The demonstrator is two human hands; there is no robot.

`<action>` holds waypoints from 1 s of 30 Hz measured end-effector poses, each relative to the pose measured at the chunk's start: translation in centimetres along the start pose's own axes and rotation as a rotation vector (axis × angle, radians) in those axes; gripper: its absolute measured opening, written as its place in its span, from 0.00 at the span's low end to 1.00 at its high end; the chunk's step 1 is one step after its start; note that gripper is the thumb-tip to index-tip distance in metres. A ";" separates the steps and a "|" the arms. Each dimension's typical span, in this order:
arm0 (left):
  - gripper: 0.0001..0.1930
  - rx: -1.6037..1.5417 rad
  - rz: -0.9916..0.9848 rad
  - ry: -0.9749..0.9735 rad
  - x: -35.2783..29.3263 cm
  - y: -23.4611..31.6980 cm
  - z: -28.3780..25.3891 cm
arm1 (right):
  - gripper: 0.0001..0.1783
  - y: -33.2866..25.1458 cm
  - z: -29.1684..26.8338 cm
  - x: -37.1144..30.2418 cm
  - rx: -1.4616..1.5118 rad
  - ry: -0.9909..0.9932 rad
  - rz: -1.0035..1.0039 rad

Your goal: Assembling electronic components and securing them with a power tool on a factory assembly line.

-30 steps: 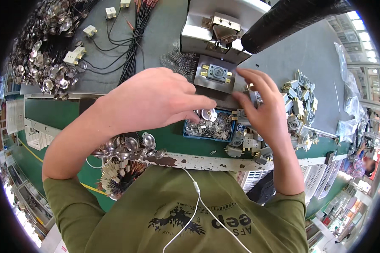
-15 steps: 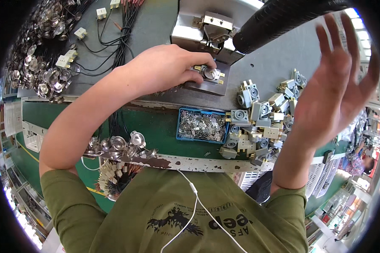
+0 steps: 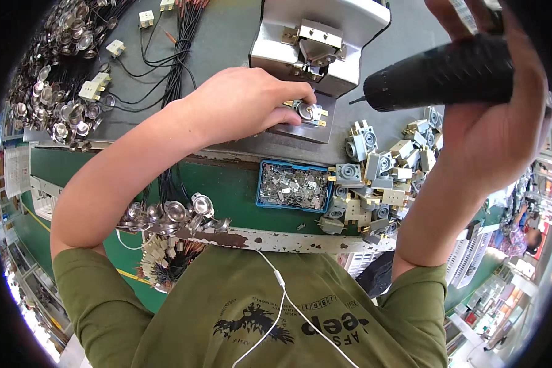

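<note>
On a flat metal block, my left hand pinches a small switch-like component between thumb and forefinger. It has a round silvery cap and brass terminals. My right hand, at the right, is around a thick black electric screwdriver. The tool lies nearly level, its thin bit pointing left toward the block. Behind the block stands a metal fixture with a clamp-like part on it.
Grey-and-cream components lie piled right of a blue tray of small metal pieces. Round metal caps on black wires heap at the far left. More caps lie along the worn near table edge.
My right hand has gone from open and apart to being around the electric screwdriver, which has swung lower and to the right. My left hand stays on the component.
</note>
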State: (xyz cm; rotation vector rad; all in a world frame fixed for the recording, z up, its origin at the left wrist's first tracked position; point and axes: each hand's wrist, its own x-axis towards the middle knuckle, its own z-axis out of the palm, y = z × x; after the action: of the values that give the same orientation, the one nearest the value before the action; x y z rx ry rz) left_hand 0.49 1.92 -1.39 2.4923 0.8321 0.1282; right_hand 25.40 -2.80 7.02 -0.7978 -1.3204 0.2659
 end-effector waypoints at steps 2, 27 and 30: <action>0.16 -0.009 0.013 0.000 0.3 0.2 0.1 | 0.27 -1.0 0.0 -0.1 -0.010 0.027 0.018; 0.17 0.021 -0.003 -0.053 0.0 0.6 -0.3 | 0.15 0.7 7.9 1.7 0.343 0.038 0.064; 0.17 0.026 -0.002 -0.058 0.0 0.6 -0.4 | 0.17 1.0 7.9 1.6 0.342 0.015 0.044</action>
State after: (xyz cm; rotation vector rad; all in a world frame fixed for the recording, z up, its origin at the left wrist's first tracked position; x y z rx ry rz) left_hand 0.70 1.62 -0.75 2.5065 0.8167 0.0442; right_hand 18.70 1.78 7.91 -0.5382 -1.2019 0.5052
